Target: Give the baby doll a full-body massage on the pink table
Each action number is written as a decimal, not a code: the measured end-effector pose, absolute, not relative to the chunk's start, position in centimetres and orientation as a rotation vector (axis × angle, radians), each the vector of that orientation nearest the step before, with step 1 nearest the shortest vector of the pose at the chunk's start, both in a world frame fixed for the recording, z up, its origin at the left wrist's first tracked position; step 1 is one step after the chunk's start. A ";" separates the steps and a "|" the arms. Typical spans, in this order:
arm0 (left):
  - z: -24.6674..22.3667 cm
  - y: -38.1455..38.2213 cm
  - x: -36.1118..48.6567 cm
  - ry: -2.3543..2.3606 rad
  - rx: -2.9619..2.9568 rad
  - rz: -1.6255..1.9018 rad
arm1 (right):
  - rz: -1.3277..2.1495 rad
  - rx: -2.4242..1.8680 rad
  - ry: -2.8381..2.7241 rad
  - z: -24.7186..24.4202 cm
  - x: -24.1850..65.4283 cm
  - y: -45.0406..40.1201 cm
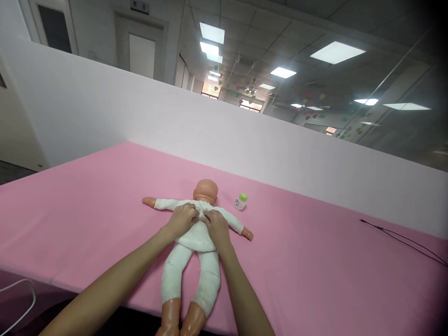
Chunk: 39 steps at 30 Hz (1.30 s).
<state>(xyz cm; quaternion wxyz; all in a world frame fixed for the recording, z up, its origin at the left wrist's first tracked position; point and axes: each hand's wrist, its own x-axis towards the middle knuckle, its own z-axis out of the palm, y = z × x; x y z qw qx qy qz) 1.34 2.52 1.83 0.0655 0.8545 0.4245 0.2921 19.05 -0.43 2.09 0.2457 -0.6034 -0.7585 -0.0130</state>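
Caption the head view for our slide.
Left hand and right hand touch a face-down baby doll beside a green-capped bottle.

Pink-covered table [301, 261], dark cable [402, 237], perhaps paper hearts [311, 112] hanging blurrily

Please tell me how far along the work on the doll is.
Looks done: the doll lies face down on the pink cloth, arms spread.
In hand: the left hand and right hand are at its upper back, fingers on the white fabric.
Left: the work at the back seems unfinished, with both hands there; the green-capped bottle stands aside, untouched, its part unclear.
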 end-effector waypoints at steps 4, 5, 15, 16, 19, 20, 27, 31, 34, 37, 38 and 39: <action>1.5 3.0 2.8 1.345 2.561 0.859 | -0.153 -1.770 -2.121 2.0 18.3 0.2; 1.6 3.1 3.0 1.338 2.548 0.865 | -0.168 -1.789 -2.123 2.0 18.2 0.3; 3.3 1.1 1.8 1.195 2.644 0.856 | 0.093 -1.543 -2.162 5.4 19.0 -3.5; 3.2 0.9 1.5 1.168 2.605 0.835 | 0.156 -1.498 -2.184 5.6 19.1 -4.1; 2.8 0.4 1.5 1.152 2.527 0.777 | 0.226 -1.489 -2.214 5.1 18.5 -5.0; 2.6 0.2 1.7 1.179 2.523 0.784 | 0.178 -1.545 -2.199 4.7 18.1 -5.0; 2.0 -0.7 3.4 1.403 2.564 0.746 | -0.121 -1.867 -2.103 1.7 16.2 -4.1; 2.9 -1.9 2.9 1.370 2.645 0.724 | -0.058 -1.790 -2.117 2.7 16.6 -4.9; 3.7 -3.6 2.0 1.344 2.698 0.784 | -0.001 -1.617 -2.130 3.7 17.1 -6.7; 3.7 -5.1 1.4 1.296 2.648 0.762 | -0.013 -1.572 -2.144 3.7 17.3 -8.7; 3.5 -5.5 1.4 1.286 2.641 0.731 | -0.030 -1.582 -2.166 3.4 17.3 -9.1; 3.1 -5.7 1.5 1.289 2.643 0.694 | -0.048 -1.601 -2.188 3.0 17.2 -9.4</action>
